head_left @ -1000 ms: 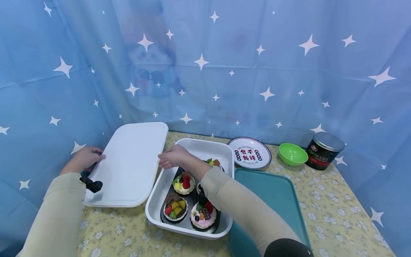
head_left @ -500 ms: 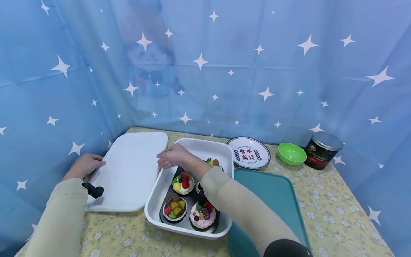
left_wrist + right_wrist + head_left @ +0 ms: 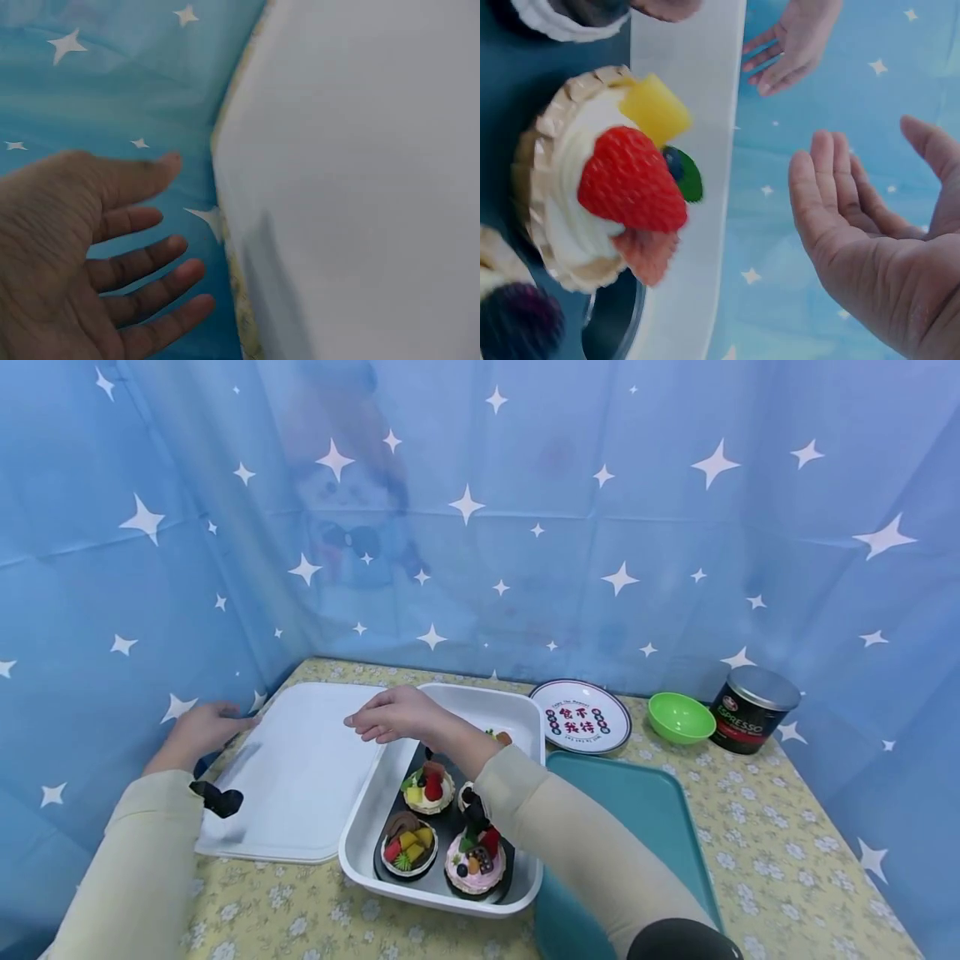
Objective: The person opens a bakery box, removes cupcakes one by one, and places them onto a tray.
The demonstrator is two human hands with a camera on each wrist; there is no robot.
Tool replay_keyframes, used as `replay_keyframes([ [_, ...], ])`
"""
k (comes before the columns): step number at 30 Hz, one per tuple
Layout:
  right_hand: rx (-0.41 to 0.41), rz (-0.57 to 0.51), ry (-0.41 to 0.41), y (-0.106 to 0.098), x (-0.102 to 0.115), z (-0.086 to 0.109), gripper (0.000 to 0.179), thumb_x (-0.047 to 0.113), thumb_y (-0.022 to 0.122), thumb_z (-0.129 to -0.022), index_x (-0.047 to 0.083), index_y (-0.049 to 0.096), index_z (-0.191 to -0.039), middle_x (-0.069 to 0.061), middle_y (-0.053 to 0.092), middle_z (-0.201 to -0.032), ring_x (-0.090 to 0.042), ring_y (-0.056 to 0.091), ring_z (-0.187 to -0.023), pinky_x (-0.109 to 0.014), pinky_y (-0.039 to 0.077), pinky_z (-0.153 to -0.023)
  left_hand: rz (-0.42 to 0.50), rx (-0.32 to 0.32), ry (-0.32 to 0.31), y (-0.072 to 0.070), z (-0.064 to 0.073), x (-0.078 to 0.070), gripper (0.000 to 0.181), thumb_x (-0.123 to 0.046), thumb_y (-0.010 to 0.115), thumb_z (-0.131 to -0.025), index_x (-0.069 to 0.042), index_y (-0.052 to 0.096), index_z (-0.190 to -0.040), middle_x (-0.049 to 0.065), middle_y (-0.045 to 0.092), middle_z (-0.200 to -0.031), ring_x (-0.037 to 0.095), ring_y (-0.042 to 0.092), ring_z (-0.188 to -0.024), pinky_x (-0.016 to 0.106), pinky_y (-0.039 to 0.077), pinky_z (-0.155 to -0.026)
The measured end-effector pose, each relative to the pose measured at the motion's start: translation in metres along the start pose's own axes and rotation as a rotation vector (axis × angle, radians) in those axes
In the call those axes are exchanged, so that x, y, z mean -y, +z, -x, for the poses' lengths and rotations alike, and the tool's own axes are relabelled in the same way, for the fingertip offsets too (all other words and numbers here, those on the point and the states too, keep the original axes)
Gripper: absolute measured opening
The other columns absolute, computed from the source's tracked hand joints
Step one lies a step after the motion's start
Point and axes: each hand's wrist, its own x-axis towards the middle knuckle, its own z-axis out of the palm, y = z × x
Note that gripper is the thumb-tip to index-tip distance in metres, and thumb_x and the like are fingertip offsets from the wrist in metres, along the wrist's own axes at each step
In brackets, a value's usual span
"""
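While between lid (image 3: 300, 777) and tray (image 3: 637, 802), white box (image 3: 442, 903).

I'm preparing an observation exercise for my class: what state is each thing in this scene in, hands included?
Left hand: open, holding nothing
Right hand: open, holding nothing
White container: uncovered, loaded
Cakes: upright in the container, some partly hidden
White panel: lying flat, beside the container
Plate: face up
Green bowl: right way up
Espresso tin: upright, top covered
Teal tray: flat, partly hidden
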Motion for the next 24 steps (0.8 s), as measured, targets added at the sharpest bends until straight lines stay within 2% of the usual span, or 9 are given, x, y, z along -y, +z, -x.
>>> replay_keyframes([
  [2,0.0,0.004,-0.017,-0.004,0.003,0.003,0.028,0.033,0.076,-0.09,0.013,0.074,-0.11,0.0,0.074,-0.104,-0.024,0.07,-0.105,-0.041,0.054,-0.095,0.043,0.022,-0.002,-0.003,-0.001,-0.006,0.099,-0.064,0.054,-0.095,0.015,0.029,-0.15,0.042,0.038,-0.143,0.055,0.05,-0.12,0.059,0.049,-0.088],
  [5,-0.005,0.002,-0.038,-0.012,0.006,0.008,0.027,0.031,0.073,-0.093,0.012,0.074,-0.112,0.002,0.074,-0.109,-0.025,0.068,-0.108,-0.041,0.053,-0.097,0.104,0.029,0.01,-0.007,-0.001,-0.016,0.106,-0.07,0.052,-0.093,0.01,0.023,-0.154,0.042,0.035,-0.146,0.055,0.046,-0.125,0.059,0.049,-0.09],
  [8,-0.018,0.0,-0.049,-0.021,0.006,0.014,0.028,0.029,0.072,-0.095,0.011,0.073,-0.116,0.002,0.073,-0.114,-0.025,0.067,-0.11,-0.041,0.051,-0.099,0.137,0.023,0.027,-0.008,0.002,-0.026,0.105,-0.071,0.052,-0.092,0.006,0.021,-0.157,0.041,0.033,-0.147,0.055,0.042,-0.129,0.061,0.047,-0.094],
  [12,-0.047,0.028,-0.071,-0.037,0.003,0.025,0.031,0.028,0.07,-0.096,0.008,0.07,-0.121,-0.002,0.071,-0.118,-0.029,0.066,-0.112,-0.041,0.052,-0.099,0.135,0.012,0.047,-0.008,0.005,-0.036,0.103,-0.07,0.05,-0.094,0.005,0.021,-0.157,0.04,0.034,-0.148,0.054,0.042,-0.129,0.063,0.045,-0.096],
  [16,-0.086,0.127,-0.122,-0.057,-0.005,0.042,0.032,0.029,0.067,-0.099,0.008,0.068,-0.122,-0.007,0.069,-0.114,-0.03,0.065,-0.111,-0.039,0.053,-0.096,0.126,0.0,0.074,-0.006,0.006,-0.044,0.101,-0.072,0.047,-0.094,0.004,0.023,-0.157,0.039,0.035,-0.147,0.053,0.045,-0.127,0.062,0.046,-0.093],
  [19,-0.131,0.226,-0.163,-0.073,-0.013,0.058,0.028,0.03,0.064,-0.1,0.011,0.067,-0.121,-0.007,0.07,-0.112,-0.025,0.065,-0.107,-0.038,0.053,-0.093,0.134,0.009,0.096,-0.004,0.008,-0.051,0.099,-0.071,0.047,-0.095,0.002,0.025,-0.157,0.038,0.036,-0.148,0.052,0.046,-0.127,0.059,0.048,-0.092],
  [24,-0.215,0.311,-0.176,-0.095,-0.033,0.077,0.025,0.033,0.064,-0.1,0.016,0.068,-0.118,-0.004,0.07,-0.111,-0.019,0.063,-0.104,-0.045,0.051,-0.093,0.172,0.027,0.131,0.007,0.008,-0.061,0.098,-0.073,0.05,-0.092,-0.001,0.032,-0.155,0.034,0.037,-0.148,0.048,0.047,-0.126,0.056,0.05,-0.091],
])
